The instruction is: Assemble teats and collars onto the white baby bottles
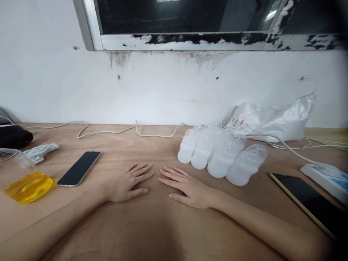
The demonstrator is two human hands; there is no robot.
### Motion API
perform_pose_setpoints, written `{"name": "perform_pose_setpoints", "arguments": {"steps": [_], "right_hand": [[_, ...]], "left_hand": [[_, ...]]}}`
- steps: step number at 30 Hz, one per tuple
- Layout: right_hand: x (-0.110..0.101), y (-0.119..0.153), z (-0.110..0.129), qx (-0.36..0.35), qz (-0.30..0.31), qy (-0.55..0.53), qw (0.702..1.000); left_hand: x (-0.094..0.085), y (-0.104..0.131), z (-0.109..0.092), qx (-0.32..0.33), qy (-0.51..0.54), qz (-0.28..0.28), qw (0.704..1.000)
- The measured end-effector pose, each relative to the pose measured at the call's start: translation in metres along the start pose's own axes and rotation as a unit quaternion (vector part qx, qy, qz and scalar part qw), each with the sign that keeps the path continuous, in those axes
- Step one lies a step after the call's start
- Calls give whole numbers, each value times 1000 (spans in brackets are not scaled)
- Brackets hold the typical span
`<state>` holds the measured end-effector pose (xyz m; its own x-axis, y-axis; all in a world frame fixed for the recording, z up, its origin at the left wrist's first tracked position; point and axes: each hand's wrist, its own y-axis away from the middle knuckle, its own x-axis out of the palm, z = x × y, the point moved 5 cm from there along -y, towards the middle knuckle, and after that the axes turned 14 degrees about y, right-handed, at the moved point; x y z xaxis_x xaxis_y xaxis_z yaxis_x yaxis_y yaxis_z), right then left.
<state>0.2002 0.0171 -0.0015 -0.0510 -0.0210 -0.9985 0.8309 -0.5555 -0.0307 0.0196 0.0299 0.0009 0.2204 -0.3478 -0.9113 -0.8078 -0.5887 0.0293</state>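
My left hand (126, 185) lies flat on the wooden table (141, 232), palm down with its fingers spread. Facing it across a small gap, my right hand (187, 188) rests flat in the same way. Neither hand holds anything. Close behind my right hand stand several whitish translucent plastic bottles (223, 156) in slanting rows. A phone (79, 169) with a dark screen lies to the left of my left hand. Beyond that phone, at the left, is a clear container (29, 186) with yellow liquid in its lower part.
A crumpled white plastic bag (280, 117) sits against the wall behind the bottles. On the right are a second dark-screened device (301, 199) and a white power strip (326, 177). A white cable (154, 135) runs along the back. Small white packets (40, 151) and a black pouch (15, 137) lie left.
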Motion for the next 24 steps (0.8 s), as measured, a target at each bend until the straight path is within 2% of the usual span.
{"name": "perform_pose_setpoints", "arguments": {"steps": [16, 21, 24], "right_hand": [[0, 1, -1, 3, -2, 3, 1000], [2, -1, 1, -4, -6, 12, 1000], [-9, -1, 5, 5, -18, 53, 998]], "left_hand": [[1, 2, 2, -1, -5, 4, 1000], [6, -1, 0, 3, -8, 1, 1000], [-4, -3, 0, 12, -22, 9, 1000]]}}
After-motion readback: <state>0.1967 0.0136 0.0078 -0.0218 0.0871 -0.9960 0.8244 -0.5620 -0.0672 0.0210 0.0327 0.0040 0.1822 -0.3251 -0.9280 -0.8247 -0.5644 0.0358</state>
